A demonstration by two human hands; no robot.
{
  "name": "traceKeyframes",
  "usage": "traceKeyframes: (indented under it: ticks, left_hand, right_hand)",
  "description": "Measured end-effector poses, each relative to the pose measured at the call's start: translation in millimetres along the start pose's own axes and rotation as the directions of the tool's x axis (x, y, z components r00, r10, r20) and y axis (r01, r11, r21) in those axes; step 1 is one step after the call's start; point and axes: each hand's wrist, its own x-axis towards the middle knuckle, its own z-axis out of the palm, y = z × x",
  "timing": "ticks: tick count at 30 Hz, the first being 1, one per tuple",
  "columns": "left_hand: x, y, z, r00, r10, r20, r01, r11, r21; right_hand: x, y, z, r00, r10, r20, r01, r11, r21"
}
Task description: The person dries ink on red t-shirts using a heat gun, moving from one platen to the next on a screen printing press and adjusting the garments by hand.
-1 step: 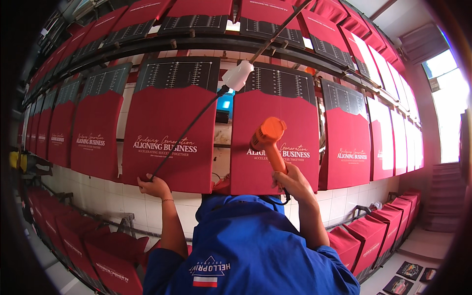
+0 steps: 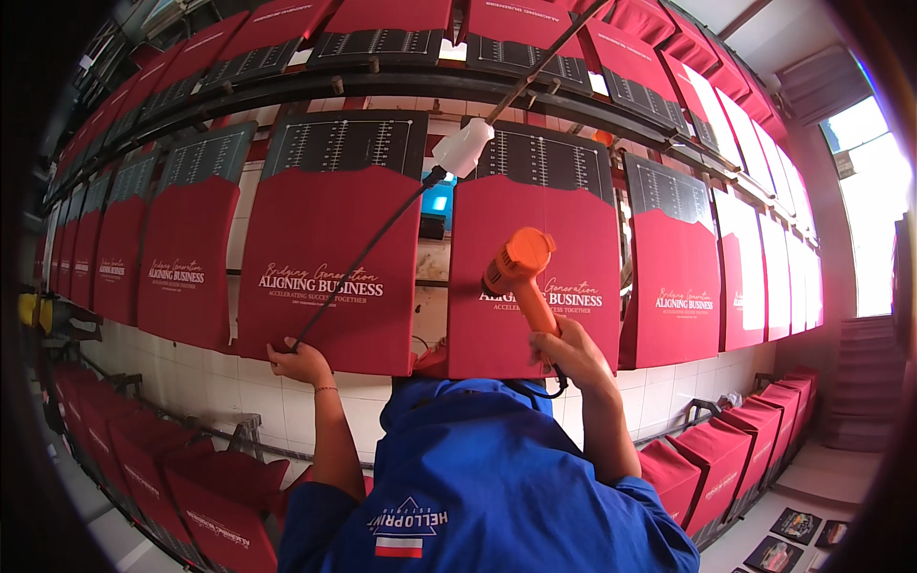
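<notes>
My right hand [image 2: 578, 353] is wrapped round the handle of an orange heat gun [image 2: 528, 272], held above a dark red shirt [image 2: 535, 220] stretched flat on a board. The gun's dark nozzle tilts down to the left, over the shirt's white print, partly hiding it. Against the near edge of the neighbouring red shirt [image 2: 330, 215], my left hand [image 2: 302, 364] pinches a black cable [image 2: 382, 232]. That cable climbs across the cloth to a white plug connector [image 2: 463, 148] hanging from a brown rod or cord. A dark cord leaves the gun's handle beneath my right hand.
More printed red shirts on boards stretch left and right [image 2: 674, 277], with another row [image 2: 382, 14] beyond a dark metal rail [image 2: 287, 88]. Behind me, red-covered boards [image 2: 220, 497] line a second rail. A bright window [image 2: 864, 210] stands at the right.
The heat gun's nozzle has swung very slightly to the left. My left hand and the cable look unchanged.
</notes>
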Motion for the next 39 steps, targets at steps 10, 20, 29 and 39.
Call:
traceKeyframes:
  ticks: [10, 20, 29, 39]
  left_hand:
    - [-1.1, 6.8, -3.9, 0.999, -0.033, 0.042, 0.033, 0.999, -0.011]
    - [-0.4, -4.3, 0.8, 1.0, 0.016, 0.01, -0.016, 1.0, 0.005]
    - [-1.7, 7.3, -5.2, 0.999, -0.024, 0.026, 0.024, 1.0, -0.014]
    - [-2.3, 6.8, -4.3, 0.999, -0.033, 0.037, 0.033, 0.999, 0.004]
  right_hand:
    - [12.5, -4.1, 4.7, 0.997, -0.031, -0.077, 0.035, 0.998, 0.051]
    - [-24.1, -1.6, 2.7, 0.999, 0.047, 0.014, -0.047, 0.999, 0.008]
    - [-30.9, 3.4, 6.6, 0.998, 0.057, -0.04, -0.053, 0.994, 0.094]
    - [-36.2, 10.7, 6.1, 0.992, 0.086, -0.091, -0.08, 0.995, 0.065]
